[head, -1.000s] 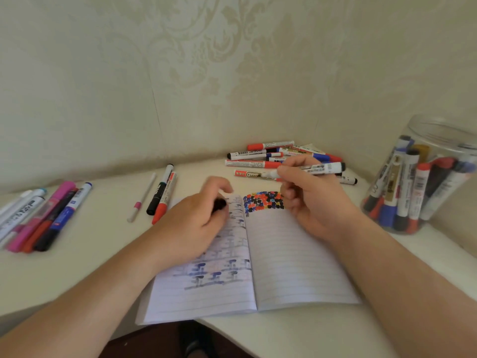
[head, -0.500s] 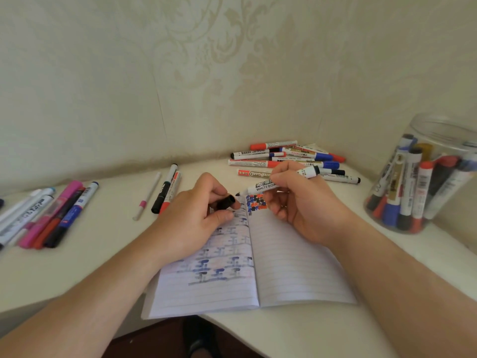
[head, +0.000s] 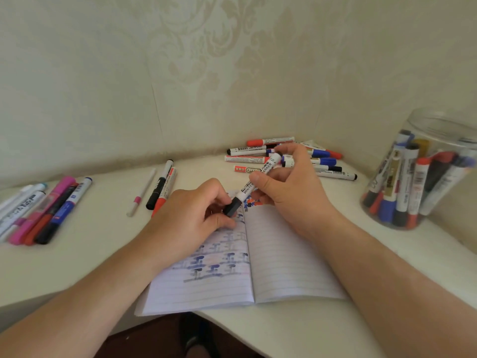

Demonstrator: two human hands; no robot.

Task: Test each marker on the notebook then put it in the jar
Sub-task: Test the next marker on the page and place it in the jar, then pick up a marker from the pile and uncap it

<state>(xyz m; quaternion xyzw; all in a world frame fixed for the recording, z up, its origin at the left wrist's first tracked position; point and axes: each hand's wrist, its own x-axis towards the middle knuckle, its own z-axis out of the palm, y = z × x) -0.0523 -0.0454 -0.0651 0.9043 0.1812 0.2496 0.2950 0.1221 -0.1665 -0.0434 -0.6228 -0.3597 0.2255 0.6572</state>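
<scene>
Over the open lined paper notebook (head: 284, 257), the right hand (head: 289, 192) grips a white whiteboard marker (head: 258, 182); the left hand (head: 191, 218) pinches its black cap (head: 232, 207). A clear plastic jar (head: 423, 174) stands at three o'clock.

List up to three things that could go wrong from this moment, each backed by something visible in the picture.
1. The black cap meets the whiteboard marker at an angle between both hands; if it seats badly, the tip could dry out or smear the left hand.
2. The clear jar already looks crowded, so another marker may jam or nudge it.
3. Both forearms lie across the open notebook; fresh test blots could smudge.
</scene>
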